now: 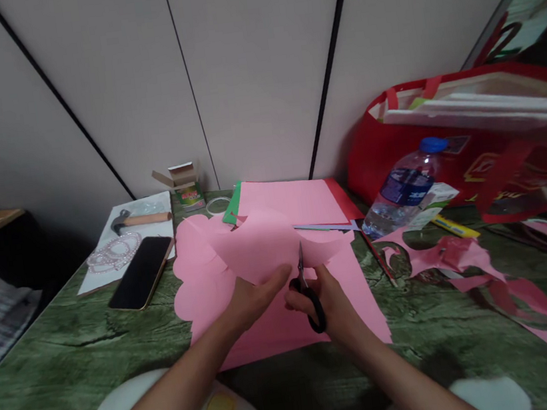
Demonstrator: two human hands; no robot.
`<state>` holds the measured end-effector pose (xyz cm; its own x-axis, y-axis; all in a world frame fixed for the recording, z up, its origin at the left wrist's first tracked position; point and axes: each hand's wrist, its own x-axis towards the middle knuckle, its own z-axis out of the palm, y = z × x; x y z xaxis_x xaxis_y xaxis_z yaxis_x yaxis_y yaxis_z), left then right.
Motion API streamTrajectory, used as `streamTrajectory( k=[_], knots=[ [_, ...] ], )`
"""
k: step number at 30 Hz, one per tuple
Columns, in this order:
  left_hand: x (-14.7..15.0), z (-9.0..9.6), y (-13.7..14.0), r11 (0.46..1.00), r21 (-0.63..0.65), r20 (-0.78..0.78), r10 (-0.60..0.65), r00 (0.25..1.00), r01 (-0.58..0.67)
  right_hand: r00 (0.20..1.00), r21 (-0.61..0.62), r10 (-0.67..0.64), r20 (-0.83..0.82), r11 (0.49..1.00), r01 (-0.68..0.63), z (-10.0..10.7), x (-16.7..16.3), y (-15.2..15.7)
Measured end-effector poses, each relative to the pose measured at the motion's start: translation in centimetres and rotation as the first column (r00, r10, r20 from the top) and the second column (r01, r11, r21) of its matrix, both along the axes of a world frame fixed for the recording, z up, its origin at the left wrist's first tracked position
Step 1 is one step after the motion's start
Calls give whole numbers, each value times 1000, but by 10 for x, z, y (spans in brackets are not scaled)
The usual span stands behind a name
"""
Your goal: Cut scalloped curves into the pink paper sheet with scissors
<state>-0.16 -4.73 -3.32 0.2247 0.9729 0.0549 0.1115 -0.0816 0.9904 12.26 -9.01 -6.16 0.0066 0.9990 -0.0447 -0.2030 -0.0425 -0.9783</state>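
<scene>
Centre of frame: raised pink sheet (261, 243), above more pink paper (290, 330) on the green desk (86, 357). Scissors (304, 283) meet its near edge. Long axis: close to vertical in frame, tips toward the top, handle loops toward the bottom and slightly right. Larger part of the sheet lies left of and above the blades; a narrower flap (327, 246) extends right of them.

Right hand (330, 295): grip closed round the scissor handles. Blade gap too small to judge. Left hand (250, 300): just left of the blades, thumb over the sheet's near edge, fingers hidden beneath; grip appears to be a pinch. The right is nearer the flap, the left nearer the larger part. Judgement: blade line against sheet edge is the governing relation.
</scene>
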Motion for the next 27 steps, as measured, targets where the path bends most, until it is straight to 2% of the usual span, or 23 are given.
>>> streamTrajectory(
  k=[22, 27],
  knots=[
    [-4, -4, 6, 1000, 15, 33, -27, 999, 26, 994, -11, -19, 110, 1000, 20, 9, 1, -1],
    [-4, -3, 8, 996, 80, 66, -34, 997, 29, 988, -5, -22, 151, 1000, 23, 9, 1, 0]
  ],
)
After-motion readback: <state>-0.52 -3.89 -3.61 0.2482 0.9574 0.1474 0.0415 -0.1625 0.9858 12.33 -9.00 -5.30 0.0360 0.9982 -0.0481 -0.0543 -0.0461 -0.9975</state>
